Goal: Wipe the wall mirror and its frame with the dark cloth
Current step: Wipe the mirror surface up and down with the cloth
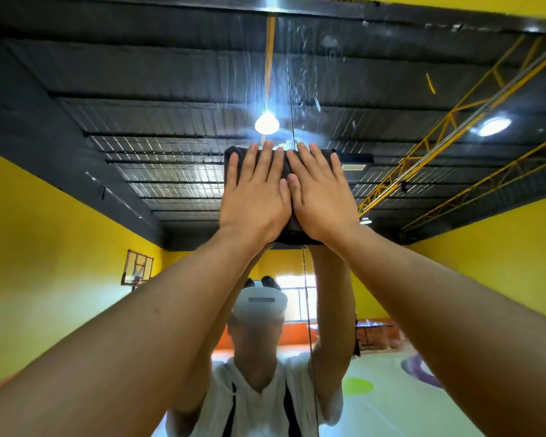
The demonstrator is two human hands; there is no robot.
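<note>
Both hands are up on the glass, centre of frame, slightly above the middle. Left hand (pixel 254 197) and right hand (pixel 323 197) lie flat with straight fingers, side by side, thumbs touching. Both press on the dark folded cloth (pixel 293 236), which sits flat against the large wall mirror (pixel 171 121).

The hands cover most of the cloth. Only its upper corners, a sliver between the index fingers and a bottom edge below the wrists show. Fold count and texture: can't tell. The palms face away, so contact is seen from the backs of the hands only.

Only the top run of the dark mirror frame (pixel 423 18) is visible, as a band along the top of the picture. The sides and bottom are out of frame. A thin vertical seam (pixel 292 89) runs down the glass behind the hands. I can't tell whether it's a panel joint or a crack.

Whitish streaks and smears (pixel 306 67) sit on the glass above the hands, just right of the seam. They overlap glare from the reflected round ceiling lamp (pixel 266 123), so their extent is hard to read.

Both forearms are cut off at the lower corners. The reflection at lower centre shows the person in a white headset (pixel 260 305), partly blocked by the arms. A reflected basketball backboard (pixel 139 268) at mid left is blurred.
</note>
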